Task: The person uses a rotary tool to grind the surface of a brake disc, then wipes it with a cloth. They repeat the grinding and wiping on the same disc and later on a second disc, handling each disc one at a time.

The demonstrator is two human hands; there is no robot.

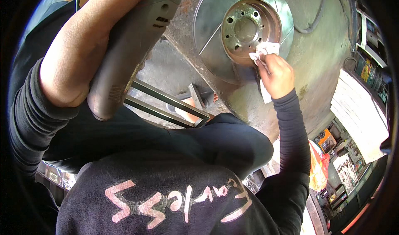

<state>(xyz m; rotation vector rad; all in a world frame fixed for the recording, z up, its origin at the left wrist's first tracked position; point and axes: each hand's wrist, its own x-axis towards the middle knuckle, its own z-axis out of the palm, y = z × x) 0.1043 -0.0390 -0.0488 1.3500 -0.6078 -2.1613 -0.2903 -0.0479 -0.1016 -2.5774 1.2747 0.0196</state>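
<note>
A round metal brake disc [210, 21] lies on a worn grey surface [320, 60], its raised, holed centre [242, 14] facing up. At the near right side of that centre, my right hand [277, 75] pinches a crumpled white cloth [268, 49] against or just over the rusty wall; actual contact is unclear. Some white material also hangs below my fingers. My left forearm [83, 44] reaches up past the top edge, so the hand is out of sight. Beside the forearm is a long grey-brown housing with slots [129, 56], like a power tool's body; what supports it is hidden.
A dark hose [318, 21] curves across the surface at the upper right. Metal bars [166, 100] stand between my legs and the surface's near edge. To the right are a bright white ribbed panel [359, 114], an orange-red plastic bag [318, 168] and cluttered tools [345, 170].
</note>
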